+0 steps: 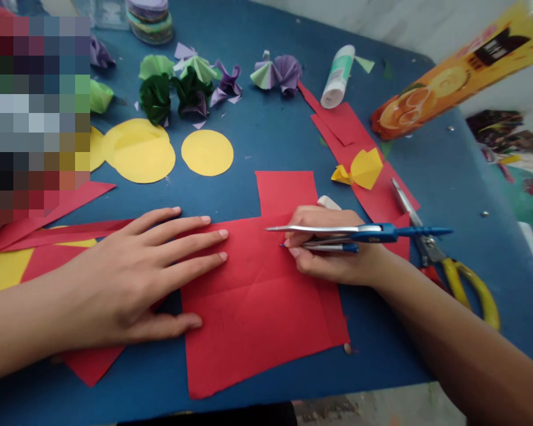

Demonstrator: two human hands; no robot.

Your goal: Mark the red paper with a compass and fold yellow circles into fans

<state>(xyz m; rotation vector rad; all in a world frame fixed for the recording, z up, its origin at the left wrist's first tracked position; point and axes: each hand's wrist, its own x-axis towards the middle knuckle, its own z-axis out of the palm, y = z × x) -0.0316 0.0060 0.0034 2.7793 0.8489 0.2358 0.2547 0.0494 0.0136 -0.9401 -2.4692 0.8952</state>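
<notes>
While the left hand (131, 278) lies palm-down, fingers spread and empty, seemingly steadying the red rectangular paper sheet (257, 325) near the front edge of the blue desk (155, 384), the right hand (333, 263) pinches a silver-and-blue metal compass (375, 233), apparently for control.

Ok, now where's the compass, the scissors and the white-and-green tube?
Compass (376, 233), head view: on its blue hinge.
Scissors (432, 249), head view: on the pivot between blades and handles.
White-and-green tube (339, 77), head view: on the middle of its side.
</notes>
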